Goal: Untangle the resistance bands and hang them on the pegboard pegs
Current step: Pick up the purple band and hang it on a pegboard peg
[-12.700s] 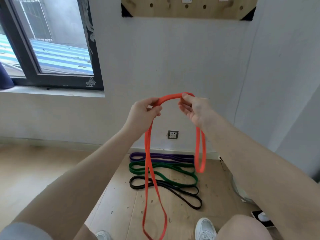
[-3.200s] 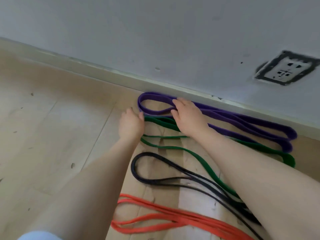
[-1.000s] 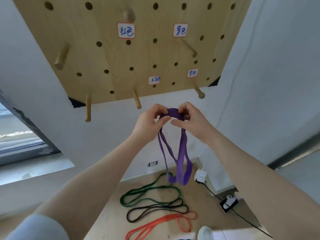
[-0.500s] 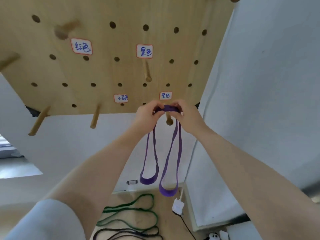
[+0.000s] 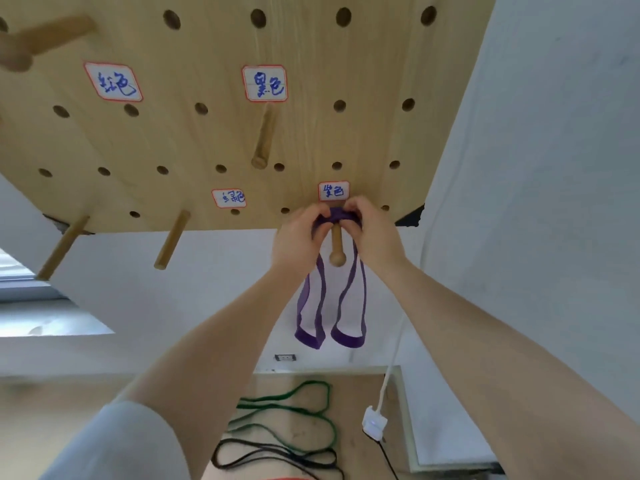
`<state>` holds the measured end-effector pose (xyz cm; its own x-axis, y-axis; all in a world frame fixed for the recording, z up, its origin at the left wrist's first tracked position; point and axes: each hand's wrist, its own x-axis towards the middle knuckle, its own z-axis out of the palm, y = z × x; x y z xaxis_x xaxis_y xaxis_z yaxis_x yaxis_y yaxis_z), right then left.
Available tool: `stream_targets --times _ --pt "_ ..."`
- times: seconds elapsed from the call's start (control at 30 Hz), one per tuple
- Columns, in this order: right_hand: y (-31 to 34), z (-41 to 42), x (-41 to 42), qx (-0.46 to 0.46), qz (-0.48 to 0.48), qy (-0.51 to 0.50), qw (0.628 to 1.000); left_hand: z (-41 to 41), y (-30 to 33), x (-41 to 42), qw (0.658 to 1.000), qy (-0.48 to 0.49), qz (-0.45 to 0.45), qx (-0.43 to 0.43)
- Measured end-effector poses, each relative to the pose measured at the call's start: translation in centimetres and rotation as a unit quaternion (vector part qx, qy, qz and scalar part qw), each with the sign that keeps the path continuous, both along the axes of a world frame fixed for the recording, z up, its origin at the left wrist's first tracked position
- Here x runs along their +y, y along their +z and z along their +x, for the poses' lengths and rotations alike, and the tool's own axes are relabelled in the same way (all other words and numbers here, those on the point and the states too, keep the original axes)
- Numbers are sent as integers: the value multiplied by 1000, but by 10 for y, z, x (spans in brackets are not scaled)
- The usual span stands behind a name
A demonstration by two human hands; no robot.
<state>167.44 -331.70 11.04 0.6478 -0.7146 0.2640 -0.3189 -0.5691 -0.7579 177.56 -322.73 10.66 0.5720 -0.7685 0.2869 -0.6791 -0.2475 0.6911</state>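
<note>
A folded purple resistance band (image 5: 329,306) lies over a wooden peg (image 5: 336,249) under a handwritten label on the wooden pegboard (image 5: 214,140). Its two loops hang down below the peg. My left hand (image 5: 299,239) pinches the band's top on the left of the peg. On the peg's other side my right hand (image 5: 372,233) pinches the top too. A green band (image 5: 287,410) and a black band (image 5: 277,459) lie on the floor below. A sliver of an orange band (image 5: 287,478) shows at the bottom edge.
Other pegs stick out of the board: one below the upper middle label (image 5: 265,140), two at the lower left (image 5: 172,239) (image 5: 62,247). A white cable with a power adapter (image 5: 374,422) hangs by the wall corner. A wall socket (image 5: 285,357) sits low.
Both hands have carried the purple band up and forward over the labelled peg; its top now rests on the peg instead of in front of it.
</note>
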Motion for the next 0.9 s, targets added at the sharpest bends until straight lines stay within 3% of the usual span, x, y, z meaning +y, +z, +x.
stream_targets --times 0.07,0.13,0.23,0.33,0.43,0.53,0.6,0.7,0.73,0.8,0.9 --pt "-13 -2 6 -38 -14 -35 999 -9 -8 3 996 76 -26 27" --pt "-21 -4 12 -71 24 -59 995 -14 -16 7 987 115 -39 109" --pt "-30 -10 20 -84 111 -35 990 -17 -26 12 965 36 -47 256" --pt "-39 -9 32 -129 202 -4 971 -22 -31 13 938 -16 -60 340" --pt "-43 -9 39 -135 237 12 962 -17 -33 11 942 -49 -48 329" --pt "-37 -9 45 -134 272 34 952 -10 -36 16 956 -73 20 284" --pt "-42 -11 61 -129 255 -16 958 -13 -39 30 956 -66 34 283" --pt "-69 -19 89 -18 255 -172 951 -15 -56 68 951 -32 73 298" --pt "-80 -22 98 27 285 -175 942 -13 -66 84 946 -19 94 309" --pt "-99 -19 119 128 342 -92 926 -6 -91 120 936 13 125 329" --pt "-128 -2 151 238 311 45 919 17 -136 181 916 67 188 349"
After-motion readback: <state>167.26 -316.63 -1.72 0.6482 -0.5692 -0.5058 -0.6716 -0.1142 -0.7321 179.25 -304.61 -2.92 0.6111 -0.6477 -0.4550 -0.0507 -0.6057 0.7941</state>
